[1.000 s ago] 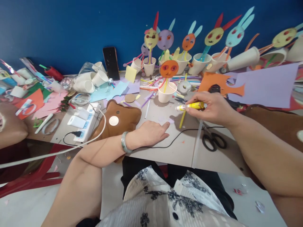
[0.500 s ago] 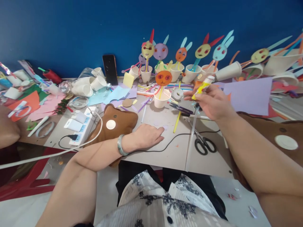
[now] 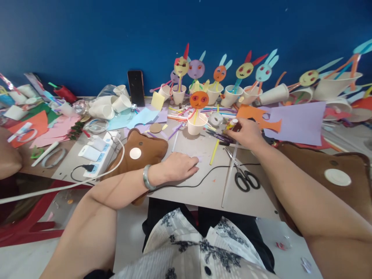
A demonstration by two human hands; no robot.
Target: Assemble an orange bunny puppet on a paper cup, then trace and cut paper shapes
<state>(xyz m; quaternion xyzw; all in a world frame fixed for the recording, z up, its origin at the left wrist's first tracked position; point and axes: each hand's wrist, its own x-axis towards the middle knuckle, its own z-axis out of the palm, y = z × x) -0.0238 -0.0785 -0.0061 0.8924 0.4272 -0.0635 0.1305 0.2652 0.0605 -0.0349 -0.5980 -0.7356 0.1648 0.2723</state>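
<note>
The orange rabbit-faced figure stands upright in a white paper cup in front of me. My left hand rests on the table below it, fingers loosely curled, beside a small lilac paper scrap; its palm side is hidden. Low over the table, right of the cup, my right hand is closed on a yellow-and-white glue stick, partly covered by the fingers. Close by are a roll of clear tape, dark-handled scissors and black-handled scissors.
Several rabbit-faced figures in paper cups line the blue wall. A phone leans there. Brown cushions lie on both sides. On the left are a power strip and white cable; lilac paper lies right.
My right hand has come down and left with the glue stick, uncovering orange cut paper behind it. My left hand stays in place. The view has shifted slightly.
</note>
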